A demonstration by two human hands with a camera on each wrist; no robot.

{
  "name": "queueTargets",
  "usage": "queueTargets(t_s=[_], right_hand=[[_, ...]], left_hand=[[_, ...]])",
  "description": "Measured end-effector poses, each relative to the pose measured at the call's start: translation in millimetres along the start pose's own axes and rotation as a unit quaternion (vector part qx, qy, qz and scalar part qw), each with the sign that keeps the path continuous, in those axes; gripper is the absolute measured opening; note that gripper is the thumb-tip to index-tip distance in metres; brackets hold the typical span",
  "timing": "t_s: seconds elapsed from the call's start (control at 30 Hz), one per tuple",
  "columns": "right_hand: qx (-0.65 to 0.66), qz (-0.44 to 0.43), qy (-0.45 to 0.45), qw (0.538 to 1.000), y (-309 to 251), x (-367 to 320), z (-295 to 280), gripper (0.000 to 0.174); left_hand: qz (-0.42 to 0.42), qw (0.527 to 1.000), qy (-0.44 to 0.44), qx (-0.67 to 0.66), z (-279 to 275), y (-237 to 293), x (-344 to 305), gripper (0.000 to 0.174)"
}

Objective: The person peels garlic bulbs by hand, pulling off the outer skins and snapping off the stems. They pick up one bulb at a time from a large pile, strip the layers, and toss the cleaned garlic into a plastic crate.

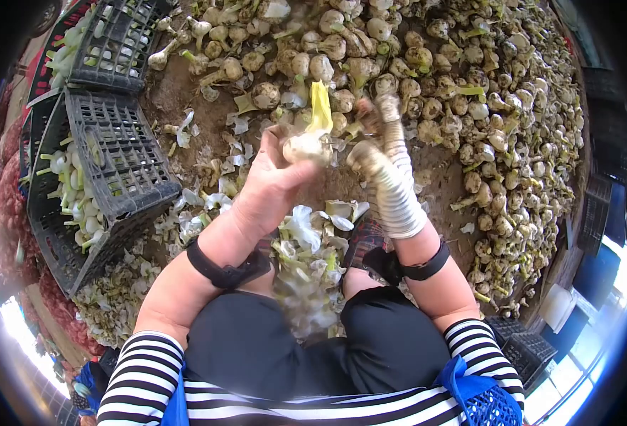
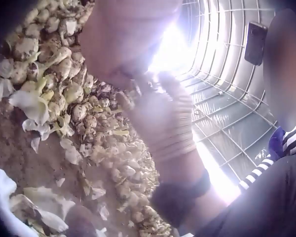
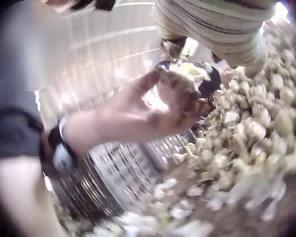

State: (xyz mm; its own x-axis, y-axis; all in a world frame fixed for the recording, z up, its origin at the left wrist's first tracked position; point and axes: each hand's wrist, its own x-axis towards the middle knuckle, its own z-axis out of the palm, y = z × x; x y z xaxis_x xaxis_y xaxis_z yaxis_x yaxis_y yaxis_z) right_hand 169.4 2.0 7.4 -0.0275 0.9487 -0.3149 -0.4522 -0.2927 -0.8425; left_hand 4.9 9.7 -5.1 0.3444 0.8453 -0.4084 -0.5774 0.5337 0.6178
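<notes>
The left hand (image 1: pixel 274 172) grips the bulb (image 1: pixel 303 148) beside the right hand (image 1: pixel 391 170), whose grip cannot be determined. The bulb is probably light, firm, thin-skinned; hold its body, not the stalk (image 1: pixel 320 108).

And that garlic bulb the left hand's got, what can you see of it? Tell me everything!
The garlic bulb is roundish and creamy white, with a flat, leafy yellow strip sticking out, pointing forward. The left hand holds it above the peel-strewn ground, hiding part of it. Finer details are blurred.
</notes>
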Motion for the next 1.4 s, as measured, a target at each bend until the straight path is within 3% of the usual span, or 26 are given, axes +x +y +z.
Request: queueTargets(t_s=[0.03, 0.1, 0.17, 0.27, 0.3, 0.37, 0.4, 0.43, 0.47, 0.5, 0.57, 0.6, 0.63, 0.67, 0.7, 0.77, 0.8, 0.9, 0.97, 1.03, 1.1, 1.17, 1.23, 1.27, 1.3, 1.4], right_hand=[[0.075, -0.021, -0.036, 0.996, 11, 8, -6, 0.066], [0.056, 0.032, -0.027, 0.998, 13, 5, 7, 0.062], [-0.022, 0.013, -0.025, 0.999, 19, 1, 13, 0.042], [0.046, 0.052, 0.031, 0.997, 15, 0, 9, 0.028], [0.046, 0.052, 0.030, 0.997, 13, -2, 9, 0.028], [-0.042, 0.031, 0.022, 0.998, 6, -7, 8, 0.028], [-0.124, -0.042, 0.047, 0.990, 12, -2, 7, 0.023], [-0.125, -0.042, 0.047, 0.990, 12, 6, 6, 0.023], [-0.276, -0.127, 0.083, 0.949, 12, 15, 5, 0.018], [-0.419, -0.207, 0.115, 0.876, 13, 18, 4, 0.014], [-0.533, -0.291, 0.056, 0.793, 12, 13, 9, 0.013], [-0.525, -0.281, 0.037, 0.802, 10, 7, 10, 0.012], [-0.518, -0.270, 0.017, 0.812, 9, -1, 10, 0.011], [-0.374, -0.129, -0.001, 0.919, 11, -8, 10, 0.012], [-0.373, -0.127, 0.001, 0.919, 7, -11, 12, 0.012], [-0.051, 0.102, -0.061, 0.992, -7, -16, 13, 0.017], [-0.080, 0.038, -0.026, 0.996, -1, -10, 3, 0.018], [-0.036, 0.098, 0.027, 0.994, 2, 11, -22, 0.027], [-0.033, 0.092, 0.026, 0.995, 4, 5, -18, 0.033], [0.010, 0.025, -0.006, 1.000, -7, 1, -4, 0.036], [0.054, 0.017, -0.032, 0.998, -4, 4, 2, 0.036], [0.156, 0.053, -0.103, 0.981, -2, 6, 3, 0.036], [0.225, 0.124, -0.113, 0.960, -6, -3, 8, 0.037], [0.159, 0.169, -0.123, 0.965, -7, -11, 9, 0.038], [0.090, 0.212, -0.133, 0.964, -9, -15, 8, 0.040], [-0.064, 0.265, -0.238, 0.932, -21, -19, 13, 0.043]], left_hand=[[0.002, 1.000, -0.001, 0.000, 0, -3, 0, 0.058], [0.096, 0.988, -0.014, 0.123, 3, -15, 0, 0.056], [0.095, 0.987, 0.004, 0.126, 6, -18, -1, 0.057], [0.016, 1.000, -0.008, 0.025, 5, -12, -3, 0.039], [-0.096, 0.993, -0.041, -0.054, -2, -5, -3, 0.042], [-0.204, 0.933, -0.188, -0.228, -27, -2, 3, 0.053], [-0.203, 0.933, -0.188, -0.229, -19, 1, 3, 0.053], [-0.188, 0.970, -0.089, -0.125, -3, 3, 3, 0.056], [-0.169, 0.985, 0.011, -0.020, 8, 2, 4, 0.059], [-0.124, 0.992, -0.029, -0.019, 11, -5, 6, 0.067], [-0.037, 0.998, -0.009, 0.044, 21, -15, 0, 0.073], [-0.023, 0.996, 0.075, 0.047, 25, -17, -4, 0.078], [-0.023, 0.996, 0.076, 0.048, 19, -14, -4, 0.078], [0.002, 0.993, 0.056, 0.104, 9, -11, -4, 0.077], [0.024, 0.986, 0.036, 0.160, 0, -9, -4, 0.076], [0.023, 0.991, 0.010, 0.134, -7, -6, -3, 0.069], [-0.001, 0.995, -0.019, 0.099, -9, -2, -5, 0.064], [-0.018, 0.994, -0.068, 0.080, -8, 3, -11, 0.055], [-0.076, 0.981, -0.176, -0.003, -15, 2, -11, 0.058], [-0.105, 0.986, -0.131, 0.009, -8, 6, -7, 0.051], [-0.160, 0.986, 0.046, -0.029, 1, 4, -2, 0.044], [-0.117, 0.993, 0.012, -0.019, -3, 2, 1, 0.040], [-0.139, 0.985, 0.065, -0.079, -10, 4, 2, 0.040], [-0.158, 0.965, -0.023, -0.207, -29, 5, 6, 0.039], [-0.100, 0.978, 0.118, -0.137, -10, 8, 6, 0.039], [-0.045, 0.984, -0.015, -0.171, -49, 4, 14, 0.044]])
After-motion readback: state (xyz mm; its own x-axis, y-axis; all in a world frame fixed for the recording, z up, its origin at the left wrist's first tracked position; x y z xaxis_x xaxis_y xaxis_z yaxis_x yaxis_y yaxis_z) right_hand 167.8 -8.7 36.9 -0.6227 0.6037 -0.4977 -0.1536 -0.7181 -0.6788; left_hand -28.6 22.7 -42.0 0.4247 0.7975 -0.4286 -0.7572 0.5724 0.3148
